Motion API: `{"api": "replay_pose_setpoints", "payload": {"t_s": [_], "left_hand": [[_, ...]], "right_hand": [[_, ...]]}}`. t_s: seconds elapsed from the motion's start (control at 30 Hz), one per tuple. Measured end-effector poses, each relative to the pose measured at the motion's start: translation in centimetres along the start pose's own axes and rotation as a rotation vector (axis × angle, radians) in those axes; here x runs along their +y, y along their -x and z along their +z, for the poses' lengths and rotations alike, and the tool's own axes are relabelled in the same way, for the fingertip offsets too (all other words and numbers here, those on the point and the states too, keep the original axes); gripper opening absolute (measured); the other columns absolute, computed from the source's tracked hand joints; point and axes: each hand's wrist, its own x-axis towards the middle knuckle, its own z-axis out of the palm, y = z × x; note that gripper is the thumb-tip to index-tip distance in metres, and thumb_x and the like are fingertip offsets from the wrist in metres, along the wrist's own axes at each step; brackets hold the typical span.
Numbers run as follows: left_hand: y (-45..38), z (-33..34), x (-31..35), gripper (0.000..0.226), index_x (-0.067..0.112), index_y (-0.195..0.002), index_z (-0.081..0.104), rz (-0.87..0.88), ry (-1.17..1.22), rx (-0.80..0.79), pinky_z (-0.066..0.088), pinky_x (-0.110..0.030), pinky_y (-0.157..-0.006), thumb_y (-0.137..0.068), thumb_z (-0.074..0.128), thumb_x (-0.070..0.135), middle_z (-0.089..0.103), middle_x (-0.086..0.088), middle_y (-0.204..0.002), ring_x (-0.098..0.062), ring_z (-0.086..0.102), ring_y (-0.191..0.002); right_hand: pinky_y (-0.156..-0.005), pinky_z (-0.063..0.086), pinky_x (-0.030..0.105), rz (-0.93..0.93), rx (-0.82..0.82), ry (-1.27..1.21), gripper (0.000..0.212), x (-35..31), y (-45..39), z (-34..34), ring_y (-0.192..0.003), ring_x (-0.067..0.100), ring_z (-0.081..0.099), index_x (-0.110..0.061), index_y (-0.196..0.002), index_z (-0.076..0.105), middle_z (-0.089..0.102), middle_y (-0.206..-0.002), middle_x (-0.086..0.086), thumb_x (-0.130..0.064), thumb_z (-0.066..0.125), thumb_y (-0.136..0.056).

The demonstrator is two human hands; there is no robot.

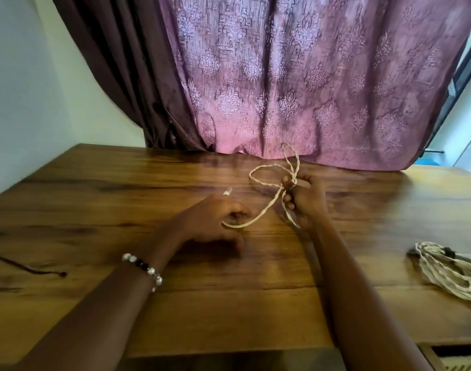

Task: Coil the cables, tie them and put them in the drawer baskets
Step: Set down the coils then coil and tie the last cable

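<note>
A single head-worn wide-angle camera is looking forward and down across a wooden table (175, 303) toward a purple curtain (309, 89), sitting close above both forearms. Straight edges are bowing at the borders, and the near hands are perhaps slightly motion-blurred.

Cream cable (266, 207); mauve damask curtain (296, 84)

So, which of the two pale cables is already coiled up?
The pale cable lying at the table's right edge: it is a finished bundle, untouched. The other pale cable is only in loose loops, held by the right hand and left hand.
</note>
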Motion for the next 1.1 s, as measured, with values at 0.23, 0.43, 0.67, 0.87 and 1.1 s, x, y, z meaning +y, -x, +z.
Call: {"api": "replay_pose_setpoints", "payload": {"t_s": [0.23, 0.43, 0.67, 0.87, 1.1], "left_hand": [[-0.1, 0.3, -1.8, 0.005, 0.02, -0.088, 0.064, 0.024, 0.115, 0.304, 0.045, -0.028, -0.073, -0.086, 0.06, 0.017, 0.066, 0.002, -0.085, -0.012, 0.059, -0.078], [-0.2, -0.5, 0.3, 0.019, -0.003, -0.095, 0.058, 0.074, 0.972, 0.557, 0.036, -0.013, -0.045, -0.098, 0.04, 0.0, 0.049, 0.005, -0.057, -0.003, 0.038, -0.044], [0.1, -2.6, -0.9, 0.048, 0.011, -0.084, 0.073, 0.232, 1.745, 0.481, 0.035, -0.018, -0.046, -0.091, 0.037, 0.042, 0.035, 0.011, -0.047, -0.002, 0.016, -0.039], [0.5, -3.0, -1.3, 0.039, 0.0, -0.122, 0.058, 0.4, 1.848, 0.49, 0.05, -0.029, -0.076, -0.088, 0.046, 0.016, 0.051, 0.005, -0.069, -0.009, 0.047, -0.065], [-0.1, -2.9, -1.9, 0.05, 0.014, -0.136, 0.045, 0.194, 1.752, 0.775, 0.04, -0.022, -0.057, -0.093, 0.037, 0.04, 0.049, 0.007, -0.053, -0.003, 0.035, -0.04]], "right_hand": [[-0.092, 0.039, 0.046, -0.648, 0.229, 0.98, 0.076, -0.1, 1.4, 0.5, -0.114, 0.037, 0.041, -0.01, -0.141, 0.034, 0.045, -0.126, 0.021, -0.011, 0.07, -0.074], [-0.097, 0.038, 0.053, -0.966, -0.185, 1.022, 0.058, 1.2, 0.6, 1.5, -0.121, 0.032, 0.044, -0.023, -0.133, 0.045, 0.045, -0.141, 0.004, -0.032, 0.057, -0.077], [-0.089, 0.04, 0.029, -0.889, -0.147, 0.726, 0.061, 1.9, 0.9, 2.9, -0.104, 0.022, 0.052, -0.006, -0.126, 0.043, 0.054, -0.113, 0.0, -0.009, 0.075, -0.073], [-0.073, 0.042, 0.04, -0.996, -0.138, 1.153, 0.026, 2.6, 1.4, 3.6, -0.087, 0.032, 0.054, -0.013, -0.099, 0.068, 0.067, -0.085, 0.006, -0.013, 0.052, -0.078], [-0.086, 0.035, 0.041, -1.367, -0.086, 1.449, 0.028, 2.4, 2.4, 4.7, -0.099, 0.029, 0.043, -0.011, -0.095, 0.067, 0.061, -0.102, 0.011, -0.029, 0.053, -0.078]]}}
